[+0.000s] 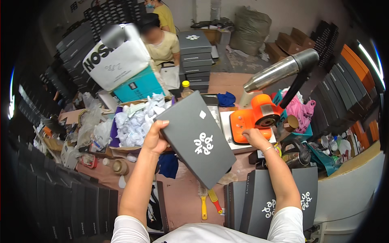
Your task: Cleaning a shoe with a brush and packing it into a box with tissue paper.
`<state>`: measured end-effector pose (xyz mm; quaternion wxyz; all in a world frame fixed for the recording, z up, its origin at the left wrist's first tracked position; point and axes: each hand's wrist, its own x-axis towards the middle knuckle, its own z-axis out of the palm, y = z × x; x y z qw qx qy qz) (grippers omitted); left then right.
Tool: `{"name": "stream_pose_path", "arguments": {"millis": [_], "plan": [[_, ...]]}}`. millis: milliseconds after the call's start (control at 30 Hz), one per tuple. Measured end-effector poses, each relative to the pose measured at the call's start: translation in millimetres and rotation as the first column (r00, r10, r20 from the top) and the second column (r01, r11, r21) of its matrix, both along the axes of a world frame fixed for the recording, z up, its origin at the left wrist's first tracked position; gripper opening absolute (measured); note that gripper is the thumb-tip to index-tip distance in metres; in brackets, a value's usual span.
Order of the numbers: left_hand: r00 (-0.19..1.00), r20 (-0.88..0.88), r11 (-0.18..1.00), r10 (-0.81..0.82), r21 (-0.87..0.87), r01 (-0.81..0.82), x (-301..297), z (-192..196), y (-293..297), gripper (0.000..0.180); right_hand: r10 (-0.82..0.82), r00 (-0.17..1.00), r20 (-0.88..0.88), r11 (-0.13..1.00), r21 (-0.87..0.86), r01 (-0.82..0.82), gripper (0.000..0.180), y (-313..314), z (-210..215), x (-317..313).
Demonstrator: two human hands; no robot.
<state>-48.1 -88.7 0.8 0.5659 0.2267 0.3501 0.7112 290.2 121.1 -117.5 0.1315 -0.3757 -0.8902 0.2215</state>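
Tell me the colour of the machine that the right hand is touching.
Bright orange, with a metal disc on its side; the machine under the right hand shows in the head view.

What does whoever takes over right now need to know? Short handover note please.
Left hand: grips the edge of a dark grey box lid, held tilted above the table.
Right hand: rests on the orange machine, holding nothing.
Things: crumpled white paper in an open carton behind the left hand; grey printed bags upright near the body; yellow brush on the table.
Done: lid is lifted off the table.
Left: lid not yet set on anything; no matching box base can be made out.
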Motion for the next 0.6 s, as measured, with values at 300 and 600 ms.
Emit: {"name": "stream_pose_path", "arguments": {"millis": [300,600], "plan": [[0.893,0.404,0.980,0.198,-0.085,-0.179,33,-81,-215,0.062,0.251,0.929,-0.271,0.439,-0.824,-0.359,0.046,-186,105,-117],[0.941,-0.116,0.878,0.319,-0.337,-0.339,31,-129,-353,0.092,-0.116,0.955,-0.274,0.060,-0.961,-0.269,0.042,-348,67,-127]]}}
